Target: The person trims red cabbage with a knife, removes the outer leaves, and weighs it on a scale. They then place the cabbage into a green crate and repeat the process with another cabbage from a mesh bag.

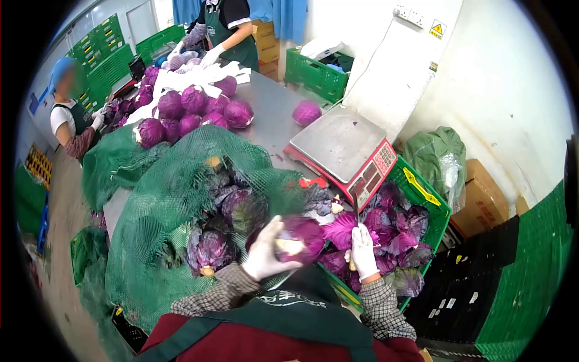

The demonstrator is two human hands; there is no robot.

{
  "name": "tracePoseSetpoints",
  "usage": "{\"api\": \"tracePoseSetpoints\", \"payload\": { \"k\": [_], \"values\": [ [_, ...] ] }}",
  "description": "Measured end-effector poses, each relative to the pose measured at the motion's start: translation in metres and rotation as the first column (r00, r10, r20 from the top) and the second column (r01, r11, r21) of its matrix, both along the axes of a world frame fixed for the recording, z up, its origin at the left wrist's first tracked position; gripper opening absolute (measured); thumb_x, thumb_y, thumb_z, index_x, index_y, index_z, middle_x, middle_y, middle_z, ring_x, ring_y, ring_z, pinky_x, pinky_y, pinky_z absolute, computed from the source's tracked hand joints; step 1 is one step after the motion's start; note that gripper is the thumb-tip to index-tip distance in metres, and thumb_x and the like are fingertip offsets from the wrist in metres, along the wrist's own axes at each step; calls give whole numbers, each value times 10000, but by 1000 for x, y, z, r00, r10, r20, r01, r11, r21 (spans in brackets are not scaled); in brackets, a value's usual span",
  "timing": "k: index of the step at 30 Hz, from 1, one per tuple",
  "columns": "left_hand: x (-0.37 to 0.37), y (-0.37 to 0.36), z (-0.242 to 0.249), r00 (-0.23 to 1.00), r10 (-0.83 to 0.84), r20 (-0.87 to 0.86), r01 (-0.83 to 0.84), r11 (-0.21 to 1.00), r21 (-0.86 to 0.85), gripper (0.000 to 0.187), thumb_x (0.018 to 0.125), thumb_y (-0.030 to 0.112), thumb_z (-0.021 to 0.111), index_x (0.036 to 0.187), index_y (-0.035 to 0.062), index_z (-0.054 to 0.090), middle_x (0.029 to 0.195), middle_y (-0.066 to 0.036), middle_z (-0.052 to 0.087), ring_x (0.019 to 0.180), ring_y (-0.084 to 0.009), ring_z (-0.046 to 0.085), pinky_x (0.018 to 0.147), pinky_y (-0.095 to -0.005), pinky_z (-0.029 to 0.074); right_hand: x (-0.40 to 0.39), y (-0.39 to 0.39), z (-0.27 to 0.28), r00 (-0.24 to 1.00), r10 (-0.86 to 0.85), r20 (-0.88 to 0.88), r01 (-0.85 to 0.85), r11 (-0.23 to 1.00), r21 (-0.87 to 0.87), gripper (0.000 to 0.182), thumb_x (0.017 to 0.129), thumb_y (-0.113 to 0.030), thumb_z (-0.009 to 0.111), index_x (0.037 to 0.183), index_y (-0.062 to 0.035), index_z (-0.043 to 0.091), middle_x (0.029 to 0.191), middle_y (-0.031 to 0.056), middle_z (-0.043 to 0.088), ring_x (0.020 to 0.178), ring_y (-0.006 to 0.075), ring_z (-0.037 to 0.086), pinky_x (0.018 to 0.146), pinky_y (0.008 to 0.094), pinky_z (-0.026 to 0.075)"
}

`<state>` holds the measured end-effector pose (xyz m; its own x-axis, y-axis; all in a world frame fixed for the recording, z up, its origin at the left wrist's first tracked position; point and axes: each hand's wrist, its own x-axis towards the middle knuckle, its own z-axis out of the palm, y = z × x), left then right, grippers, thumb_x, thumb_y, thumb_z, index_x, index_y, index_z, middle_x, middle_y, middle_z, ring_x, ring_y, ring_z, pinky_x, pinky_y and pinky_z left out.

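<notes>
In my left hand point(268, 253), gloved in white, a red cabbage point(304, 239) is gripped with its pale cut stem facing me. My right hand point(363, 250), also gloved, is closed around a knife point(357, 211) whose thin blade points away toward the scale. A loose bright purple leaf point(339, 229) lies between the cabbage and my right hand. To the left, untrimmed red cabbages point(211, 250) rest in an open green mesh sack point(151, 223). Beneath my right hand, a green crate point(443, 214) holds purple outer leaves point(401, 232).
A red scale point(341, 142) stands beyond the crate. Several peeled cabbages point(193, 99) are piled on the metal table point(271, 96), with one single cabbage point(307, 113) near the scale. Two co-workers point(226, 30) work at the far side. Cardboard boxes point(479, 193) stand at right.
</notes>
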<state>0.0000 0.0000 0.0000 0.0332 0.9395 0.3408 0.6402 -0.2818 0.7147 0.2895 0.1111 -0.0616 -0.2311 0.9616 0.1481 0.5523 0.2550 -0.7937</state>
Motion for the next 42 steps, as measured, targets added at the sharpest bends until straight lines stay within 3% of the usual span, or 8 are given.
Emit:
{"api": "tracePoseSetpoints", "payload": {
  "k": [1, 10, 11, 12, 13, 17, 24, 42],
  "values": [
    [-12, -7, -1, 991, 28, 130, -19, 997, -73, 1108, 606, 417, 880, 1406, -67, 284, 1452, -254, 335, 1360, -357, 347, 1129, -390, 286, 17, -4, -30, 899, -37, 435, -245, 782, 573, 653, 674, -76, 669, 1277, 45, 449, 1297, 245, 473, 1213, 389, 471, 1048, 454, 368],
    [-3, -16, 26, 955, 63, -290, -70, 997, -15, 1138, 546, 430, 882, 1440, 40, 297, 1478, -274, 235, 1367, -437, 260, 1113, -487, 287, -4, -45, 39, 940, -89, 330, -150, 761, 631, 627, 713, -12, 662, 1299, -9, 440, 1254, 241, 500, 1132, 361, 526, 927, 439, 452],
    [-6, -14, 25, 964, 47, -263, -61, 997, -44, 1127, 555, 421, 882, 1444, 59, 292, 1481, -263, 233, 1370, -434, 257, 1115, -481, 291, 7, -42, 46, 987, -79, -140, 80, 997, 5, 536, 822, -137, 619, 1316, -40, 436, 1042, 173, 553, 869, 282, 573, 699, 375, 476],
    [-12, -12, 24, 977, 52, -208, -59, 998, -26, 1108, 571, 427, 868, 1445, 60, 294, 1481, -261, 234, 1359, -444, 268, 1100, -485, 311, 8, -41, 75, 634, -575, -517, 243, 783, -573, 469, 931, -263, 575, 1333, -70, 432, 830, 106, 606, 605, 204, 621, 471, 311, 500],
    [-17, -12, 21, 987, 63, -148, -65, 998, -12, 1090, 587, 432, 854, 1446, 61, 295, 1481, -259, 236, 1348, -453, 279, 1085, -489, 332, 35, -29, 64, 458, -645, -611, 364, 764, -533, 499, 982, -399, 482, 1376, -103, 405, 651, 26, 526, 380, 127, 478, 302, 239, 334],
    [-26, 2, 32, 964, -72, -257, 57, 996, -64, 1120, 561, 431, 874, 1447, 63, 295, 1485, -241, 253, 1356, -430, 292, 1109, -463, 313, 123, -15, 45, 845, -535, -3, 535, 845, -2, 667, 922, -170, 579, 1485, -81, 232, 964, 62, 556, 752, 143, 565, 622, 258, 486],
    [20, 44, 53, 814, -397, -424, 408, 910, -70, 1182, 588, 638, 770, 1442, -18, 284, 1444, -208, 368, 1333, -394, 347, 1099, -494, 279, -37, -26, 83, 893, 265, -363, -350, 918, -189, 573, 815, -100, 732, 1320, -23, 474, 942, 26, 563, 611, 60, 495, 490, 220, 409],
    [-13, 27, 19, 979, 163, 119, -115, 936, -333, 1077, 641, 477, 822, 1409, -74, 305, 1442, -272, 336, 1358, -350, 333, 1131, -381, 269, 5, -29, -13, 952, -228, -205, 241, 970, 41, 105, 855, -51, 615, 942, -7, 576, 690, 51, 577, 580, 125, 516, 568, 294, 462]
  ]
}}
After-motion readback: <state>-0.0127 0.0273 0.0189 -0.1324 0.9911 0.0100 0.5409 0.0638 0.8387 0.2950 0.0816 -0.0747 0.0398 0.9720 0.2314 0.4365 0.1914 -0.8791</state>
